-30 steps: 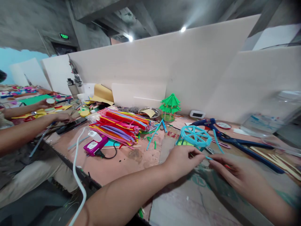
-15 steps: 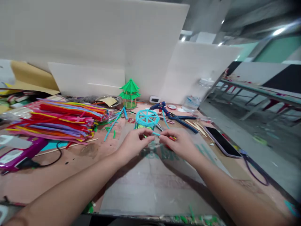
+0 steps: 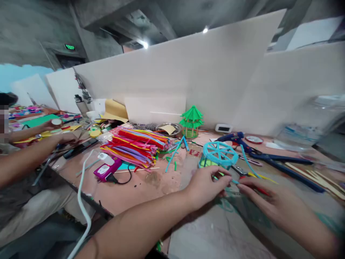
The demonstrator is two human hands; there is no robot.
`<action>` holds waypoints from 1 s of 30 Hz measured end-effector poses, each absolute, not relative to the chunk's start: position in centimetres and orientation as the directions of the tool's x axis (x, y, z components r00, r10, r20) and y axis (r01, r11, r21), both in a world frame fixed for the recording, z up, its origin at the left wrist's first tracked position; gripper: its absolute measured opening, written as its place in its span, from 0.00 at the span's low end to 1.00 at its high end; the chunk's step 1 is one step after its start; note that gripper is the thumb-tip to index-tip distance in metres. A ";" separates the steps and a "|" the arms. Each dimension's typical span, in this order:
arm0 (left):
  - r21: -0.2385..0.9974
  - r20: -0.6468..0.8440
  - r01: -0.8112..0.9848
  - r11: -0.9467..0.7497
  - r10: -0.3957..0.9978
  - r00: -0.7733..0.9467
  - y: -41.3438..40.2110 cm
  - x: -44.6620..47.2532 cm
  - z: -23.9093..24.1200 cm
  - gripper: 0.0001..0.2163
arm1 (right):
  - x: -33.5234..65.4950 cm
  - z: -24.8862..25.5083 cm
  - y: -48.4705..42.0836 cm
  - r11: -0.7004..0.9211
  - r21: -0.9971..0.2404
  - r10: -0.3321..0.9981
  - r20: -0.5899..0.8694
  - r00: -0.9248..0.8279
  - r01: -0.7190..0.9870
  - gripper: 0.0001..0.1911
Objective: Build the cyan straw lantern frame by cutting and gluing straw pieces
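My left hand (image 3: 207, 187) and my right hand (image 3: 265, 201) meet over the table, both pinching a short light-blue straw piece (image 3: 234, 181) between their fingertips. Just behind them stands a light-blue straw wheel-shaped roof model (image 3: 219, 154) on green posts. A red-handled tool (image 3: 256, 188) lies under my right fingers; whether they grip it I cannot tell. Farther back is a green straw pagoda (image 3: 192, 122).
A pile of colourful straws (image 3: 134, 145) lies left of centre, with a purple device (image 3: 106, 169) and white cable (image 3: 81, 201). A blue glue gun (image 3: 233, 137), blue-handled tool (image 3: 285, 158) and wooden sticks (image 3: 320, 181) lie right. Another person's arms (image 3: 29, 158) work at left. White boards back the table.
The view swung back to the left, bringing the neighbouring person into sight again. My hands stayed together on the straw piece near the blue wheel model.
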State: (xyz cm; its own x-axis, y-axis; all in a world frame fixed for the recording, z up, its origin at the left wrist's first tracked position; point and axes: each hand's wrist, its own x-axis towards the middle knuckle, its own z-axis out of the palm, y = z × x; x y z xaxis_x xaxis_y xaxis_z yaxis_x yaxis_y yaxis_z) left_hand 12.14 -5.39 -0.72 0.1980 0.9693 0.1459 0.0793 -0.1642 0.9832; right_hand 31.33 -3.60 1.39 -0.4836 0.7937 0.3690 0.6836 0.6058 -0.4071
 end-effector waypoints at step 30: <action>1.000 0.006 -0.026 -0.003 0.995 0.100 -6.2 12.1 2.1 0.10 | 29.5 1.0 -4.8 0.150 -0.987 0.956 0.160 -0.244 -0.061 0.15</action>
